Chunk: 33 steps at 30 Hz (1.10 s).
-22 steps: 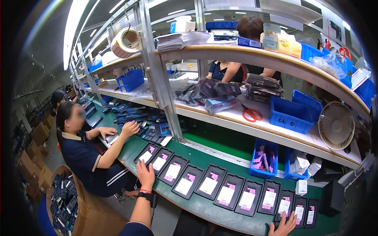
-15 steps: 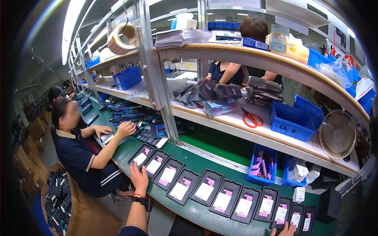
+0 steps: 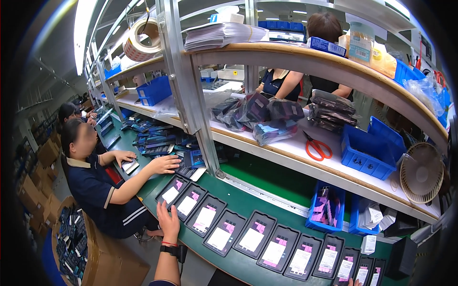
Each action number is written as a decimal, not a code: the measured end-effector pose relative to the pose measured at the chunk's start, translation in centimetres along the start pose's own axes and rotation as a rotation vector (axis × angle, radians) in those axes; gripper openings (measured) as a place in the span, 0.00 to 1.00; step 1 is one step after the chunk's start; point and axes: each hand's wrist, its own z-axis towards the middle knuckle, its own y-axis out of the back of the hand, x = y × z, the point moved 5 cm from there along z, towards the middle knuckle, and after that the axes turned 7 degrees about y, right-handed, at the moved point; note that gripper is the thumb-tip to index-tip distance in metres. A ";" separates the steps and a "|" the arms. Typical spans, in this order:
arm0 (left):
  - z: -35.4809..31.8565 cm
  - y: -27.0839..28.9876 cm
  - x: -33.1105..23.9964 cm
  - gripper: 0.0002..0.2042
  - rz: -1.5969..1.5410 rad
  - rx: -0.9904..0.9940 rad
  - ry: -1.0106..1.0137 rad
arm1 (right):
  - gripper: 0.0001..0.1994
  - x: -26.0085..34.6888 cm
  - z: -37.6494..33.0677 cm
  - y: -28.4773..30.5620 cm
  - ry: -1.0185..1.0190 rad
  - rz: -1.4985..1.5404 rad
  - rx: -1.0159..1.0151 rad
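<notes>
Green desk runs in a long curve from the far left to the lower right, with wooden-edged shelves on metal posts above it. A co-worker in a dark uniform sits just to the left, one hand spread on a pile of dark packets, close beside the first tray. Another person stands behind the shelves. On the middle shelf lie grey plastic bags, a blue bin, a small fan and orange-handled scissors; a big roll of tape and stacked papers sit higher up.

Along the near edge of the desk lies a row of dark flat trays, each with a white card and a pink strip, touching side by side. The left hand, wearing a black wristband, rests open at the desk edge, fingers reaching the second tray from the left. Of the right hand only fingertips show at the bottom rim; whether it grips anything cannot be told. The far trays blur at the dark rim.
</notes>
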 end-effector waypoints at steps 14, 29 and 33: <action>0.0 -0.1 -0.1 0.23 -0.028 0.012 -0.012 | 0.24 0.7 0.0 0.7 -0.089 0.083 -0.068; 0.3 -0.3 0.7 0.22 -0.050 0.012 -0.013 | 0.26 1.2 0.1 1.0 -0.074 0.094 -0.078; 0.4 0.1 -0.2 0.23 -0.070 0.012 0.012 | 0.27 0.5 -0.3 0.7 -0.081 0.110 -0.031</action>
